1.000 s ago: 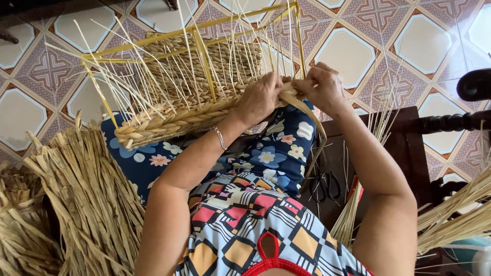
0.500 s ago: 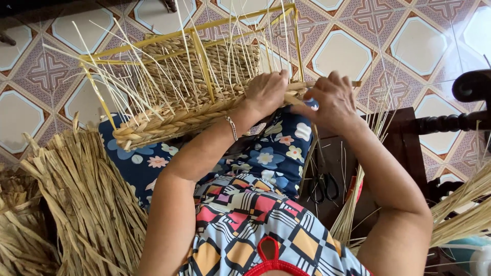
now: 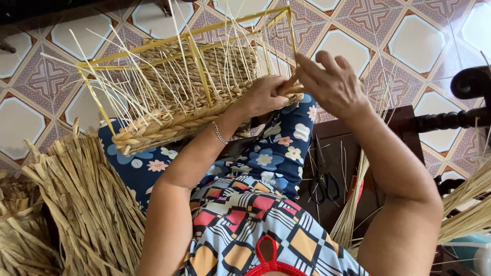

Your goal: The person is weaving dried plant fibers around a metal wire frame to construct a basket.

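Observation:
A half-woven straw basket on a yellow rectangular frame rests on my lap, with many thin pale stalks sticking up from it. My left hand grips the braided rim at the basket's right corner. My right hand is right beside it, fingers bent around a straw strand at that same corner. A thin bracelet circles my left wrist.
Bundles of dried straw lie at the left, and more straw at the right edge. Black scissors lie on a dark wooden chair seat to my right. Patterned floor tiles spread beyond.
My right hand has lifted and shifted right at the corner, pulling the strand. The left hand stays on the rim. The basket has tilted slightly.

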